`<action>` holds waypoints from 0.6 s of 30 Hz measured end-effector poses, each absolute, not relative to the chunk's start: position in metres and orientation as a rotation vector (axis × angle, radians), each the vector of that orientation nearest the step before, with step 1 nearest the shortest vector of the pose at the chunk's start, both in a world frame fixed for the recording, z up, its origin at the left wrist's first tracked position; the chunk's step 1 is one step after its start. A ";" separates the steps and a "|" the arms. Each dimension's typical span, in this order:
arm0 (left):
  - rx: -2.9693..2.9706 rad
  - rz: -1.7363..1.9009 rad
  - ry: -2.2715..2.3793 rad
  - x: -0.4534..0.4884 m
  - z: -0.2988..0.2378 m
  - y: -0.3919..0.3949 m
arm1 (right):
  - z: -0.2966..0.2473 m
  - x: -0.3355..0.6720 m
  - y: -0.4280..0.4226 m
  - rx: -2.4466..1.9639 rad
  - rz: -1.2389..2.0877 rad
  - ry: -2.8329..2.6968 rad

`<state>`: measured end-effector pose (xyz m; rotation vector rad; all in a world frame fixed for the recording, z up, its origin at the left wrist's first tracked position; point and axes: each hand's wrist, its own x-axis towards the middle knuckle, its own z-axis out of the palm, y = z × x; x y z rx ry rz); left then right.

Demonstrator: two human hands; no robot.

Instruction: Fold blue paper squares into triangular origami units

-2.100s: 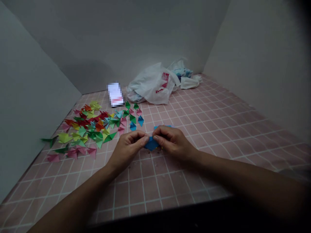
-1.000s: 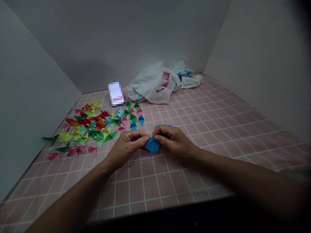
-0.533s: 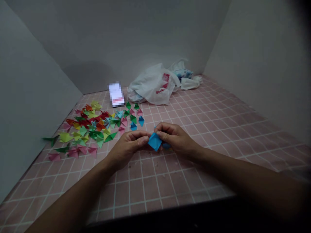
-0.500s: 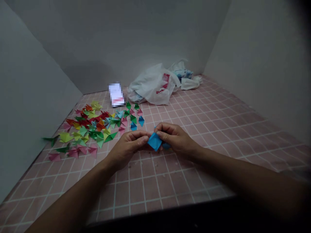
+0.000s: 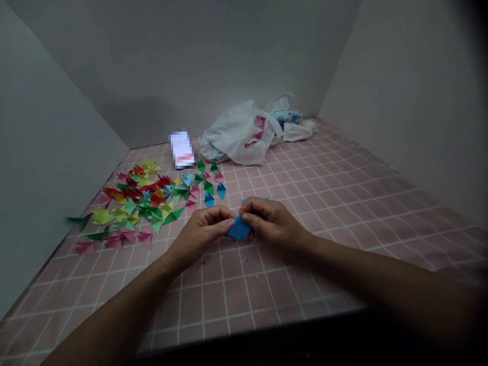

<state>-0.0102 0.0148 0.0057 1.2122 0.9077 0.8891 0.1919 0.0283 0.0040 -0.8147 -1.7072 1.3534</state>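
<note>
A small folded piece of blue origami paper (image 5: 239, 230) is pinched between both hands above the tablecloth. My left hand (image 5: 204, 227) grips its left edge with thumb and fingers. The thumb and bent fingers of my right hand (image 5: 272, 218) press on its upper right side and hide part of it. More blue paper (image 5: 263, 199) peeks out behind my right hand; how it lies is hidden. Two blue folded paper pieces (image 5: 209, 199) rest just beyond my left hand.
Many coloured origami cranes (image 5: 143, 198) spread over the left of the pink checked tablecloth (image 5: 224, 295). Behind them stands a lit phone (image 5: 182, 149), its screen blurred. A white plastic bag (image 5: 240, 134) and crumpled wrappings (image 5: 290, 122) sit at the back, near the wall.
The blue paper in my hands has tilted and dropped slightly, its face now more slanted. My right hand has shifted a little down over it. The things on the cloth stay put.
</note>
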 end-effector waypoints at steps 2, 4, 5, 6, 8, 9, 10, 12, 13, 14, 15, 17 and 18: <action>1.272 0.887 0.955 -0.010 0.008 0.015 | 0.005 0.192 0.027 -0.806 1.293 -1.755; 1.309 0.895 0.982 -0.010 0.009 0.015 | 0.004 0.191 0.027 -0.790 1.385 -1.690; 1.319 0.907 0.991 -0.010 0.010 0.015 | 0.003 0.191 0.027 -0.781 1.461 -1.638; 1.325 0.920 0.998 -0.010 0.010 0.015 | 0.003 0.191 0.027 -0.770 1.536 -1.580; 1.328 0.944 1.002 -0.009 0.012 0.015 | 0.001 0.192 0.028 -0.743 1.649 -1.493; 1.331 0.951 1.000 -0.009 0.012 0.014 | 0.001 0.192 0.029 -0.732 1.682 -1.470; 1.338 0.955 1.001 -0.009 0.013 0.014 | 0.002 0.192 0.029 -0.726 1.701 -1.459; 1.375 0.955 1.017 -0.009 0.015 0.014 | 0.003 0.192 0.029 -0.735 1.694 -1.468; 1.401 0.951 1.027 -0.009 0.016 0.014 | 0.003 0.192 0.029 -0.744 1.678 -1.482; 1.425 0.945 1.038 -0.009 0.017 0.015 | 0.004 0.192 0.029 -0.754 1.658 -1.492; 1.444 0.936 1.046 -0.009 0.017 0.015 | 0.004 0.191 0.029 -0.762 1.640 -1.496; 1.467 0.917 1.045 -0.009 0.018 0.016 | 0.005 0.191 0.029 -0.779 1.618 -1.509; 1.471 0.909 1.042 -0.010 0.018 0.016 | 0.005 0.191 0.030 -0.789 1.607 -1.520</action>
